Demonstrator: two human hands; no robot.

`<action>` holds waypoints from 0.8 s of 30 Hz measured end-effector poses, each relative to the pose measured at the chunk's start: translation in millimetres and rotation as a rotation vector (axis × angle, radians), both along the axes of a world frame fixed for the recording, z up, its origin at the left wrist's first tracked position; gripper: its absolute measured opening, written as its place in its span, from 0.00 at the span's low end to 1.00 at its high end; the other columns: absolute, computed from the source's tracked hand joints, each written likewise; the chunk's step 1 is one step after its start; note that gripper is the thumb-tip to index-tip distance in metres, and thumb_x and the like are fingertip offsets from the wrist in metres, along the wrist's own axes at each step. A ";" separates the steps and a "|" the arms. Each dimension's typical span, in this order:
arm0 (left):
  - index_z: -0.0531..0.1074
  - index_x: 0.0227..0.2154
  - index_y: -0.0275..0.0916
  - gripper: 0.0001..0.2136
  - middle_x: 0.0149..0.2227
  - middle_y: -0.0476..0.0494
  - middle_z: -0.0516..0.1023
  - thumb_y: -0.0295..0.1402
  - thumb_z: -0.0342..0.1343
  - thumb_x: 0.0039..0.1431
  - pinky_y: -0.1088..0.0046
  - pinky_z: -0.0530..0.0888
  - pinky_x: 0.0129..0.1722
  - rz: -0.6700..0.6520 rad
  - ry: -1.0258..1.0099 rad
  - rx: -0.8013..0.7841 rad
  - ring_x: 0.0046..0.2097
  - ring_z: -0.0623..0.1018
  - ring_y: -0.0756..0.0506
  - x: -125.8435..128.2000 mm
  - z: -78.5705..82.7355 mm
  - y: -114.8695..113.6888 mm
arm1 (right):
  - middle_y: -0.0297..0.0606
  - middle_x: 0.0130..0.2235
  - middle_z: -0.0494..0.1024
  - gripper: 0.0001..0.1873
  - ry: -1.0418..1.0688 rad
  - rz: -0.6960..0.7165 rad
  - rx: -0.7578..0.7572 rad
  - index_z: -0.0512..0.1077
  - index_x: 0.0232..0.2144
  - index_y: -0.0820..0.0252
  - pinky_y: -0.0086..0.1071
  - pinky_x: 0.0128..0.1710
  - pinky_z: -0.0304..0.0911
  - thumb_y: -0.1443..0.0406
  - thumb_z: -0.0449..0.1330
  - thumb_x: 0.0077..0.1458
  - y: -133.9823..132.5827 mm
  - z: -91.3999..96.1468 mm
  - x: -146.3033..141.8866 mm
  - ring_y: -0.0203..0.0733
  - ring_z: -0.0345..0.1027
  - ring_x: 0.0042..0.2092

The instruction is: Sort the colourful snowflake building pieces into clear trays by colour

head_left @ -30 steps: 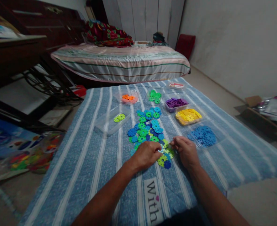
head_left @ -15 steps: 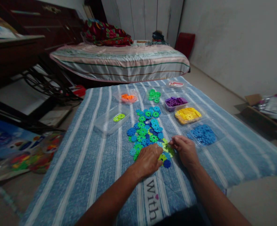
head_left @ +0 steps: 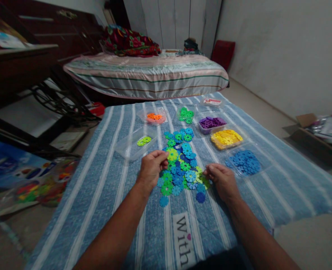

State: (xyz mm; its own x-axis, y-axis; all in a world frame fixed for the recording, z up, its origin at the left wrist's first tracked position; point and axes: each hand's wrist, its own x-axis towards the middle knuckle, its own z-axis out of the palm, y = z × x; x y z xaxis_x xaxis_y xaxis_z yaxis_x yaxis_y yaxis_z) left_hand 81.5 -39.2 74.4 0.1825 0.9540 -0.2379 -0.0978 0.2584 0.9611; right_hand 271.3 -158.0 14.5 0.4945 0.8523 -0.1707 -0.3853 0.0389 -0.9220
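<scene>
My left hand (head_left: 152,168) pinches a yellow-green flower-shaped disc (head_left: 172,154) between thumb and fingers, above the left side of a mixed pile of blue and green discs (head_left: 178,171). At the pile's right edge, the closed fingers of my right hand (head_left: 221,179) meet beside several yellow-green discs (head_left: 199,175); whether they grip one I cannot tell. A dark blue disc (head_left: 200,197) lies just below those. Left of the pile stands a clear plastic box (head_left: 125,149) with a few yellow-green discs (head_left: 144,141) inside.
Beyond the pile are boxes of orange pieces (head_left: 155,117), green pieces (head_left: 186,115) and purple pieces (head_left: 212,122). Yellow pieces (head_left: 227,138) and blue pieces (head_left: 245,162) fill boxes on the right. A striped cloth (head_left: 98,187) covers the surface; a bed (head_left: 149,77) stands behind.
My left hand has moved up and left from the pile's near side and now holds a yellow-green disc. My right hand has stayed almost where it was.
</scene>
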 end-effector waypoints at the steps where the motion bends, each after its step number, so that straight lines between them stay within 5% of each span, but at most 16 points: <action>1: 0.69 0.25 0.35 0.06 0.19 0.55 0.69 0.29 0.62 0.46 0.81 0.66 0.22 0.122 -0.125 -0.024 0.21 0.69 0.55 -4.3 6.3 9.9 | 0.38 0.24 0.78 0.12 -0.007 0.000 -0.003 0.79 0.26 0.60 0.31 0.27 0.65 0.57 0.69 0.43 0.0 0.5 -0.2 0.38 0.69 0.26; 4: 0.67 0.27 0.35 0.04 0.23 0.53 0.73 0.24 0.53 0.55 0.84 0.70 0.28 0.351 -0.415 -0.049 0.26 0.73 0.57 -14.9 23.6 32.5 | 0.38 0.23 0.78 0.12 -0.023 0.003 -0.012 0.79 0.26 0.61 0.31 0.27 0.64 0.57 0.69 0.42 0.2 2.1 -0.6 0.37 0.68 0.25; 9: 0.68 0.28 0.33 0.03 0.24 0.48 0.75 0.25 0.55 0.56 0.81 0.69 0.25 0.250 -0.360 -0.120 0.25 0.73 0.54 -12.8 19.8 28.4 | 0.38 0.23 0.78 0.12 -0.021 0.002 -0.013 0.79 0.25 0.61 0.30 0.26 0.63 0.57 0.69 0.42 0.4 2.1 -0.5 0.36 0.68 0.25; 14: 0.73 0.28 0.37 0.05 0.23 0.50 0.74 0.32 0.59 0.49 0.76 0.69 0.26 -0.106 0.222 0.223 0.24 0.72 0.51 12.1 -10.1 -3.4 | 0.38 0.24 0.78 0.12 -0.034 0.007 -0.005 0.79 0.26 0.60 0.31 0.27 0.64 0.57 0.68 0.43 0.7 0.1 0.2 0.37 0.68 0.26; 20: 0.74 0.34 0.38 0.05 0.39 0.43 0.75 0.31 0.57 0.54 0.63 0.68 0.49 -0.612 0.813 0.932 0.45 0.73 0.43 36.5 -28.2 -32.4 | 0.37 0.24 0.78 0.12 -0.020 0.012 -0.002 0.79 0.26 0.61 0.30 0.27 0.64 0.57 0.69 0.43 0.7 -0.2 0.4 0.36 0.68 0.26; 24: 0.73 0.37 0.38 0.09 0.43 0.41 0.73 0.34 0.60 0.54 0.61 0.67 0.51 -0.692 1.059 1.026 0.47 0.70 0.41 41.4 -28.4 -40.9 | 0.37 0.24 0.78 0.12 0.003 0.021 0.000 0.79 0.26 0.60 0.30 0.28 0.63 0.57 0.69 0.43 0.8 -0.2 0.5 0.36 0.68 0.26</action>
